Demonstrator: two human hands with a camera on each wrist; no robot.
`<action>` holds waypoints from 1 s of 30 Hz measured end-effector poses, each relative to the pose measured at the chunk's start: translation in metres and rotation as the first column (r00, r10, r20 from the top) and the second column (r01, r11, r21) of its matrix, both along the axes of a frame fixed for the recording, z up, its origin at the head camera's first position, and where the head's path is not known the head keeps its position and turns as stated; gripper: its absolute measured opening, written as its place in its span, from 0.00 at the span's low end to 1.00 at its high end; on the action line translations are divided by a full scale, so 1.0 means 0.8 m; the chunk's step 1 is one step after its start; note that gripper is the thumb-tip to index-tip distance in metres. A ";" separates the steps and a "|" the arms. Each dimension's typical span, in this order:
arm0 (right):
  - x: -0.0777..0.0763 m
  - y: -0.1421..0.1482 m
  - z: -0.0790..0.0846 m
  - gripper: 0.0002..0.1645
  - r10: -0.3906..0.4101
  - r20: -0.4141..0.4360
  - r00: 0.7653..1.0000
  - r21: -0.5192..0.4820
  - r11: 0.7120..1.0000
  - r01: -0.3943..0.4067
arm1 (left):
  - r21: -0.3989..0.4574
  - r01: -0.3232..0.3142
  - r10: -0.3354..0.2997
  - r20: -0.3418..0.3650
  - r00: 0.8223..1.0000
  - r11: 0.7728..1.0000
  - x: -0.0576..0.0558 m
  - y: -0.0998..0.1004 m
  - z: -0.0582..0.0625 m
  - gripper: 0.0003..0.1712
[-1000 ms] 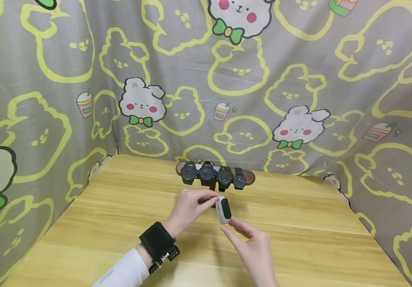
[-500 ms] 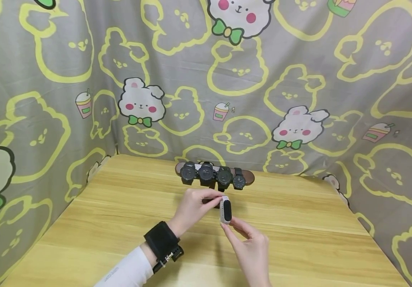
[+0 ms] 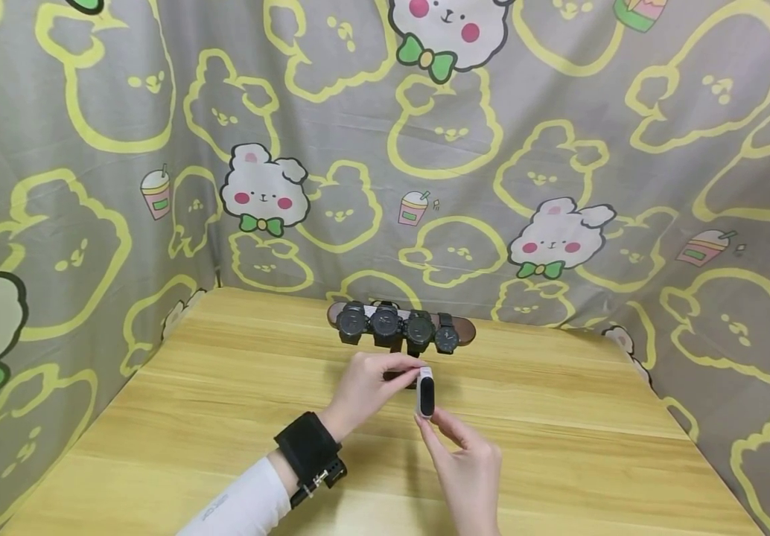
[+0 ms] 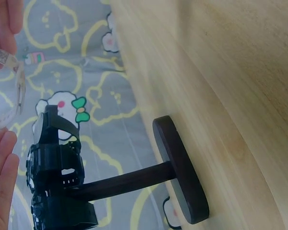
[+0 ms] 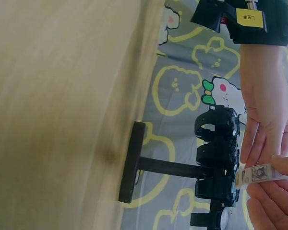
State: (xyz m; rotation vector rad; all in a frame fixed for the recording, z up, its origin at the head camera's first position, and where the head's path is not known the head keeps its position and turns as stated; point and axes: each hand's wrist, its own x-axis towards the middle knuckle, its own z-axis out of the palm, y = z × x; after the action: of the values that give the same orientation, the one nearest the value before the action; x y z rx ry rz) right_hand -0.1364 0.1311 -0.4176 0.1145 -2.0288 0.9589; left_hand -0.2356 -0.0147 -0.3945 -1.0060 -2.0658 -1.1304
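Note:
A fitness band (image 3: 427, 397) with a black oval screen and a pale, see-through strap is held upright above the table. My left hand (image 3: 366, 388) pinches its upper end between thumb and fingers. From below, my right hand (image 3: 467, 461) pinches the lower end. The strap forms a loop (image 4: 20, 91) in the left wrist view. A small printed picture shows on the strap (image 5: 257, 174) in the right wrist view. Just beyond the hands stands a dark T-shaped watch stand (image 3: 468, 332), its foot partly hidden behind my left hand in the head view.
Several black watches (image 3: 386, 323) hang side by side on the stand's bar. The stand's foot (image 4: 182, 170) rests on the wooden table (image 3: 573, 447). A grey curtain (image 3: 358, 253) with cartoon prints encloses the table at the back and sides.
The band has shifted slightly right and turned so its screen faces the head camera more squarely. My left hand has moved right with it; the right hand has barely moved.

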 end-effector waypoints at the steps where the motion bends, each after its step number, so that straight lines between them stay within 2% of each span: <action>1: 0.000 0.000 -0.001 0.13 -0.004 -0.007 1.000 0.003 1.000 0.004 | -0.006 -0.002 0.002 -0.002 1.000 1.000 0.000 0.000 0.000 0.09; 15: -0.003 0.005 -0.012 0.14 -0.020 -0.033 0.999 -0.022 1.000 0.019 | -0.081 0.010 -0.015 -0.066 0.998 0.997 -0.001 -0.002 -0.002 0.14; 21: -0.004 0.008 -0.014 0.13 -0.027 -0.017 0.999 -0.053 0.998 0.027 | -0.111 0.026 -0.032 -0.050 0.998 0.993 -0.003 -0.011 -0.003 0.17; 30: -0.005 0.019 -0.013 0.12 -0.054 0.052 0.997 -0.141 0.988 0.061 | -0.172 0.019 -0.034 -0.083 0.996 0.985 -0.003 -0.035 -0.002 0.17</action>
State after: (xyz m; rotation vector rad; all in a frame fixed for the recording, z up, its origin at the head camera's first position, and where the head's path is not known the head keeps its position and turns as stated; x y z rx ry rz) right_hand -0.1407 0.1464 -0.4277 -0.0450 -1.9889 1.0761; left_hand -0.2383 -0.0429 -0.3965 -1.1468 -2.1141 -0.9176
